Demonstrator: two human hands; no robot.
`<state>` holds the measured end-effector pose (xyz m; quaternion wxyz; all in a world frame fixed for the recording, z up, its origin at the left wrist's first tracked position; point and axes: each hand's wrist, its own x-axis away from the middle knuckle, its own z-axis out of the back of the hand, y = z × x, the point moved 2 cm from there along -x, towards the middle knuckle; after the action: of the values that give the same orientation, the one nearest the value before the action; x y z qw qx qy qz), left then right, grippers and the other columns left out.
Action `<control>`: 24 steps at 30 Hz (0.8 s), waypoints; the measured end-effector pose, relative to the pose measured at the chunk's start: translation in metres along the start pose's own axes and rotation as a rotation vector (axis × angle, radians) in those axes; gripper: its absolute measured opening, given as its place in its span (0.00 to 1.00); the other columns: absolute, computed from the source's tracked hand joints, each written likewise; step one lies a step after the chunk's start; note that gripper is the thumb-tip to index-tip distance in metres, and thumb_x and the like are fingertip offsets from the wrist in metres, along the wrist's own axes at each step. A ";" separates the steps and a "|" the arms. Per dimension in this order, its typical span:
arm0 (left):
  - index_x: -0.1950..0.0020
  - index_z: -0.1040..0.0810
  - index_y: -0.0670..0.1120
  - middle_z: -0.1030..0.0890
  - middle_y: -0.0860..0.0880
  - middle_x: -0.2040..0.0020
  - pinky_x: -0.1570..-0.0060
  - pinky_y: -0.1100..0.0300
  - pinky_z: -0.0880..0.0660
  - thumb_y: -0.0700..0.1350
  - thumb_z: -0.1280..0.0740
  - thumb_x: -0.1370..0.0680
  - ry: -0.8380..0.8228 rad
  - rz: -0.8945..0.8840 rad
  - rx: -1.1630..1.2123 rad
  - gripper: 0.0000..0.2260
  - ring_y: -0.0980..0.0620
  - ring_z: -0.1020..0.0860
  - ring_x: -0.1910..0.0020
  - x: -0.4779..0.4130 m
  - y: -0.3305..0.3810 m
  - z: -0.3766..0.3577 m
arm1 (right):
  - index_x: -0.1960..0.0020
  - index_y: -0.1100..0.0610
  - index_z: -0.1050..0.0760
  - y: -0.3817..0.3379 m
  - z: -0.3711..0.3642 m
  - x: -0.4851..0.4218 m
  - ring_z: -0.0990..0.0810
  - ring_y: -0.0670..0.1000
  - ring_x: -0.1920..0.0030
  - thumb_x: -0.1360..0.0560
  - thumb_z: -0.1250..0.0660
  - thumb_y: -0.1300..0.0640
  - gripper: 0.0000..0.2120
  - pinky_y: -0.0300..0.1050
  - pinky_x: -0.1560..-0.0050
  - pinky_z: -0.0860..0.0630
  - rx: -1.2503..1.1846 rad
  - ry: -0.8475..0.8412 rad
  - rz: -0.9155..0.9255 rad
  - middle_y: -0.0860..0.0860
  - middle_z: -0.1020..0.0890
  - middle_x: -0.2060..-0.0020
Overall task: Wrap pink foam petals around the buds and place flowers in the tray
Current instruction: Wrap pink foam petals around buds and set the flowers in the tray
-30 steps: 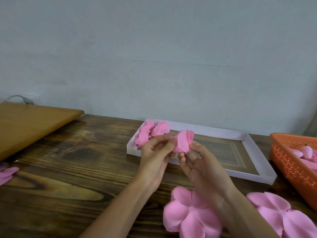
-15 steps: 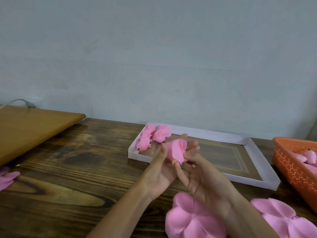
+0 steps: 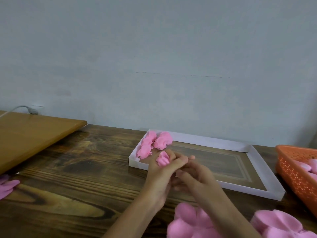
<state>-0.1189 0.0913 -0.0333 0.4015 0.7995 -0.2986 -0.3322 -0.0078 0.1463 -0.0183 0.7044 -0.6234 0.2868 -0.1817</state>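
Note:
My left hand (image 3: 161,170) grips a small pink foam flower (image 3: 163,159), its fingers curled round it just above the near left edge of the white tray (image 3: 267,192). My right hand (image 3: 197,176) lies close against the left one, fingers curled toward the flower's base; what it holds is hidden. Several finished pink flowers (image 3: 154,142) sit in the tray's far left corner. Flat pink petal sheets (image 3: 192,222) lie on the table in front of me, another petal sheet (image 3: 281,224) to the right.
An orange perforated basket (image 3: 295,172) with pink buds stands at the right edge. A light wooden board (image 3: 34,134) lies at the left, with a cable behind it. More pink petals (image 3: 6,186) show at the far left edge. A grey wall backs the dark wooden table (image 3: 77,177).
Both hands have closed together and moved down toward the tray's near left edge; the flower, spread wider before, is now wrapped tight inside my left fingers.

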 end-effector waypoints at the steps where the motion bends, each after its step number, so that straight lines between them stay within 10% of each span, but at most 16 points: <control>1: 0.66 0.30 0.44 0.19 0.42 0.62 0.50 0.45 0.20 0.40 0.21 0.30 0.086 -0.066 -0.090 0.17 0.37 0.14 0.48 -0.002 -0.002 0.005 | 0.46 0.46 0.19 0.000 0.005 0.000 0.15 0.45 0.51 0.19 0.33 0.63 0.12 0.39 0.53 0.19 0.262 0.093 0.119 0.46 0.14 0.51; 5: 0.65 0.25 0.47 0.23 0.47 0.68 0.66 0.56 0.23 0.42 0.22 0.29 0.185 -0.297 -0.471 0.13 0.50 0.23 0.69 -0.011 -0.005 0.016 | 0.47 0.42 0.23 -0.011 0.023 0.005 0.19 0.45 0.54 0.22 0.30 0.58 0.11 0.37 0.58 0.23 0.596 0.337 0.494 0.40 0.20 0.53; 9: 0.62 0.21 0.47 0.19 0.43 0.63 0.57 0.43 0.18 0.38 0.27 0.32 0.122 -0.277 -0.618 0.05 0.51 0.21 0.61 -0.008 -0.014 0.011 | 0.41 0.39 0.20 -0.019 0.012 0.009 0.20 0.44 0.46 0.20 0.33 0.45 0.09 0.36 0.50 0.24 0.725 0.152 0.661 0.37 0.22 0.45; 11: 0.61 0.21 0.57 0.18 0.57 0.64 0.58 0.53 0.19 0.33 0.32 0.31 0.182 -0.206 -0.721 0.16 0.61 0.21 0.62 -0.005 -0.013 0.011 | 0.41 0.40 0.18 -0.015 0.009 0.009 0.21 0.43 0.43 0.21 0.35 0.43 0.11 0.40 0.48 0.23 0.820 0.141 0.674 0.36 0.24 0.42; 18: 0.57 0.29 0.32 0.33 0.41 0.61 0.60 0.52 0.21 0.30 0.41 0.23 0.176 -0.069 -0.289 0.04 0.40 0.24 0.59 -0.008 -0.008 0.000 | 0.39 0.41 0.18 -0.015 0.007 0.011 0.22 0.45 0.43 0.20 0.34 0.45 0.12 0.41 0.48 0.23 0.858 0.131 0.731 0.39 0.24 0.37; 24: 0.53 0.22 0.37 0.21 0.43 0.58 0.55 0.52 0.23 0.43 0.22 0.30 0.250 0.016 0.004 0.14 0.48 0.21 0.57 -0.004 -0.002 0.006 | 0.41 0.43 0.26 -0.007 0.009 0.007 0.20 0.45 0.41 0.25 0.24 0.61 0.20 0.36 0.50 0.20 0.305 0.206 0.423 0.38 0.21 0.44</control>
<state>-0.1255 0.0926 -0.0364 0.4367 0.8332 -0.2531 -0.2260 0.0042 0.1477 -0.0126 0.7794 -0.4148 0.4500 -0.1342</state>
